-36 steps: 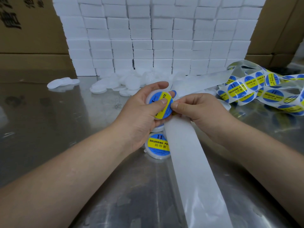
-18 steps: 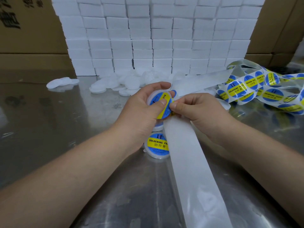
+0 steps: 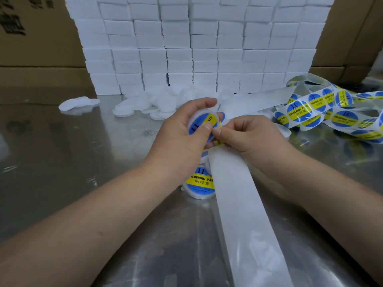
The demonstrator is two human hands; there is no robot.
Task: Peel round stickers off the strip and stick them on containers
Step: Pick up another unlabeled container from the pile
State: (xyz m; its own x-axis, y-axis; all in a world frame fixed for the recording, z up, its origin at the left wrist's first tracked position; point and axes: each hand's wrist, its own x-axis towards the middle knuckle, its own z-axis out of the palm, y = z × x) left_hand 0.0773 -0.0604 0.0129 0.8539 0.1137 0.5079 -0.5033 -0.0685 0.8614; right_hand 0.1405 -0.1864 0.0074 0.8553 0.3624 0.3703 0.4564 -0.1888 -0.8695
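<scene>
My left hand (image 3: 182,134) grips a round white container (image 3: 204,122) with a blue and yellow sticker on its top; my thumb presses on the sticker. My right hand (image 3: 247,136) is beside it, its fingers curled, pinching the sticker strip where a yellow sticker edge (image 3: 219,142) shows. The bare white backing of the strip (image 3: 244,214) runs from my right hand towards me. A labelled container (image 3: 200,183) stands on the table below my left hand, with another partly hidden above it.
The strip with several blue and yellow stickers (image 3: 323,114) lies in loops at the right. A heap of unlabelled white containers (image 3: 149,104) lies behind my hands, a few more (image 3: 78,103) at the left. Stacked white boxes (image 3: 196,44) and cardboard cartons (image 3: 37,38) close the back. The table (image 3: 62,162) is shiny metal.
My left hand has tilted the container, so its sticker now faces more to the left. My right hand's fingers have drawn in closer on the strip.
</scene>
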